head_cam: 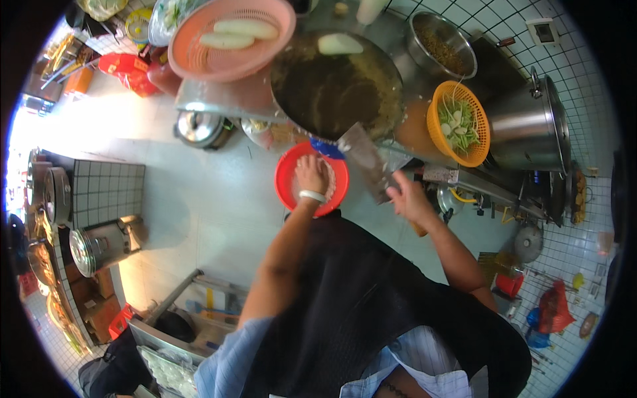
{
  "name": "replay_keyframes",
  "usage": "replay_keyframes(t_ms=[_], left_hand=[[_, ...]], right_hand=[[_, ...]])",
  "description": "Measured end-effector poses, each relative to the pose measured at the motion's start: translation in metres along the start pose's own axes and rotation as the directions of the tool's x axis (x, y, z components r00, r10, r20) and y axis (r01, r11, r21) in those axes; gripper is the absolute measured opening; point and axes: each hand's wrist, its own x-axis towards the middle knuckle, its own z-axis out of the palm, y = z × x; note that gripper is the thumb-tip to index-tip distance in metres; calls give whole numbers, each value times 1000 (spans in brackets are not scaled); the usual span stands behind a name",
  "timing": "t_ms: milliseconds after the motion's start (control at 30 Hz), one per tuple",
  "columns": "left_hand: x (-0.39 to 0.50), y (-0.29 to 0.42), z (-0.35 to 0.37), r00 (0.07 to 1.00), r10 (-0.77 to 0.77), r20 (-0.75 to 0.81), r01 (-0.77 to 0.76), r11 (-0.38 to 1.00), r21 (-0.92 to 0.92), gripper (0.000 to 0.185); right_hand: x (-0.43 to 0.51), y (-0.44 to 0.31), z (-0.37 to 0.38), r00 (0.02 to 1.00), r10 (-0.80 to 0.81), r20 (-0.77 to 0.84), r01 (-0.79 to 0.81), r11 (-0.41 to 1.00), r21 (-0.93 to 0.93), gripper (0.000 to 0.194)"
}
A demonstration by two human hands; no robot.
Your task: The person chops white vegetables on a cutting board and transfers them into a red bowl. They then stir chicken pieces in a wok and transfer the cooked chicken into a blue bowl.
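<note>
My left hand, with a white bangle at the wrist, reaches down into a red plastic basin. Pale, finely cut food lies in the basin under and beside the fingers; whether they grip any is hidden. My right hand holds a broad cleaver to the right of the basin, its blade tilted up to the near edge of a large round dark chopping board. A piece of peeled white radish rests at the board's far side. Blue cloth shows between board and basin.
A pink colander with two white radishes stands left of the board. To the right are a yellow basket of cut greens, a steel bowl and a tall steel pot. A lidded pot sits below the counter's left end.
</note>
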Motion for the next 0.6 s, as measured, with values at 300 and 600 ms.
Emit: replay_keyframes(t_ms=[300, 600], left_hand=[[-134, -165, -89, 587, -809, 37, 796, 585, 156, 35], [-462, -58, -130, -204, -911, -358, 919, -53, -390, 25]], right_hand=[[58, -15, -52, 864, -476, -163, 347, 798, -493, 19], [251, 24, -4, 606, -781, 152, 675, 404, -617, 27]])
